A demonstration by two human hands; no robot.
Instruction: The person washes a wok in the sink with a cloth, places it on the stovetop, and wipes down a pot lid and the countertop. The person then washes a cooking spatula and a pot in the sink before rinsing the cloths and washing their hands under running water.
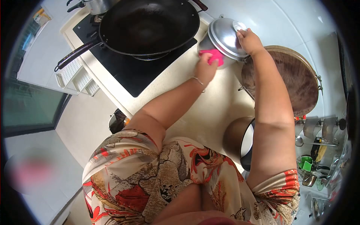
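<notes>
A silver metal pot with a domed lid stands at the back of the counter, right of the stove. My left hand is closed on a bright pink cloth and presses it against the pot's side. On the lid's round knob rests my right hand, its fingers curled over the edge of the knob. The lid sits on the pot, slightly tilted in this view.
A large black wok covers much of the black stove top. Round wooden boards lean on the wall at right. Close to my body stands a brown pot. Utensils hang at far right, by a ladle.
</notes>
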